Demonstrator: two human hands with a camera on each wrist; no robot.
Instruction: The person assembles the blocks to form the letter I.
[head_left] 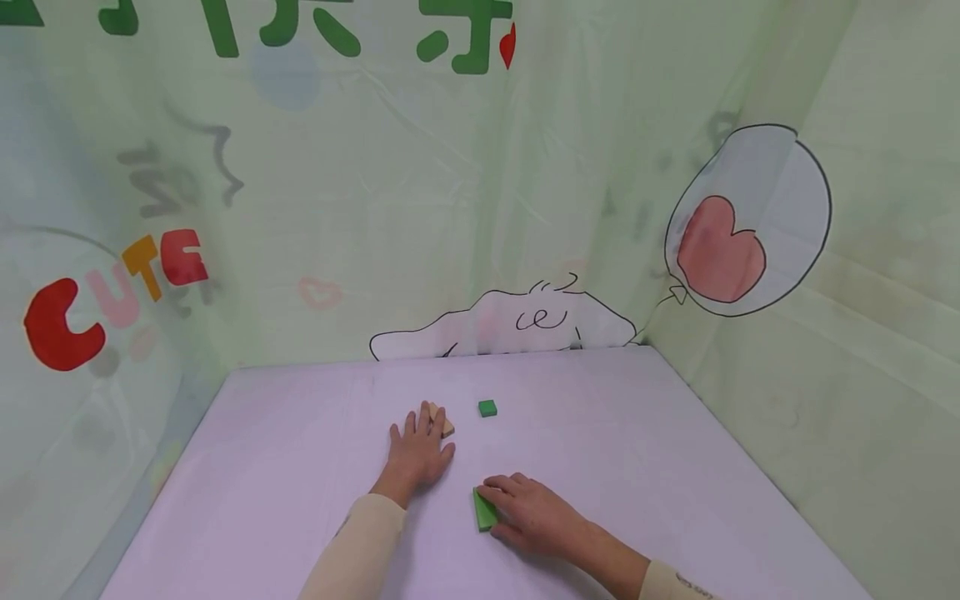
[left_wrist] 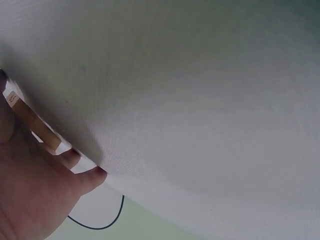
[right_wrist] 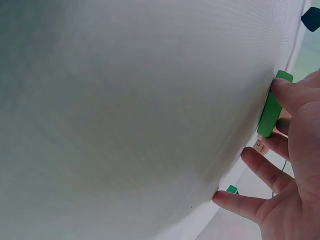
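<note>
Fingers spread, the left hand [head_left: 417,457] lies over a light wooden block [head_left: 448,429] on the table. In the left wrist view this block [left_wrist: 36,122] shows beneath the left hand [left_wrist: 37,190], between the fingers. Nearer the front, the right hand [head_left: 538,518] pinches a long green block [head_left: 485,510] lying on the table. The right wrist view shows the right hand [right_wrist: 295,165] with thumb and a finger on the green block [right_wrist: 270,112], its other fingers extended to the table surface.
A small green block [head_left: 487,408] sits behind the hands, right of the wooden one. The table [head_left: 637,442] has a pale cloth and meets printed curtains [head_left: 360,225] at the back and sides. A dark piece [right_wrist: 311,19] shows at the right wrist view's top right.
</note>
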